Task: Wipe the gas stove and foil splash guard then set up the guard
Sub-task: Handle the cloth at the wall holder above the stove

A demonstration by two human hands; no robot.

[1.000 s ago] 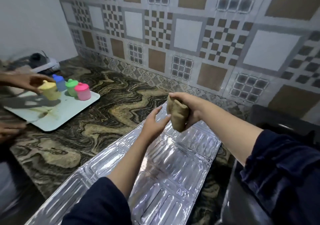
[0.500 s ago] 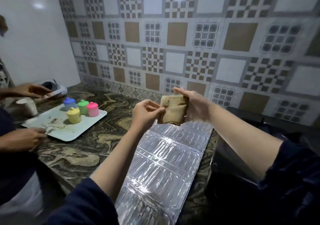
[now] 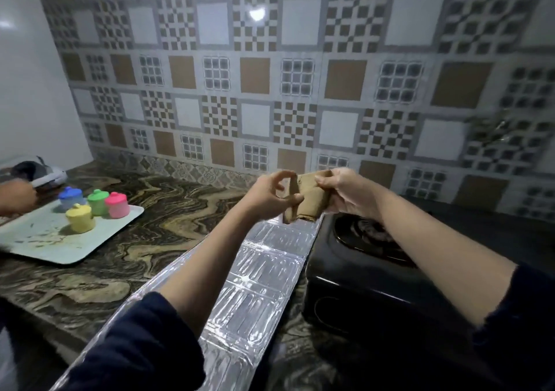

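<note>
Foil splash guard (image 3: 264,273) lay flat at six o'clock, nearest me, running up the marble counter (image 3: 168,219) beside the black gas stove (image 3: 369,273) at four. Above its far end I had the brown cloth (image 3: 309,203) pinched between both hands: left hand (image 3: 270,195) by thumb and fingers, right hand (image 3: 345,193) curled round the other edge. I judged this as refolding between wipes; next, press it down somewhere. Tray (image 3: 90,240) with coloured jars (image 3: 93,207) sat at ten.

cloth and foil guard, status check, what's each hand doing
Left hand and right hand both grip brown cloth, held up. Foil guard flat on counter beside stove. Nothing in the way.
</note>
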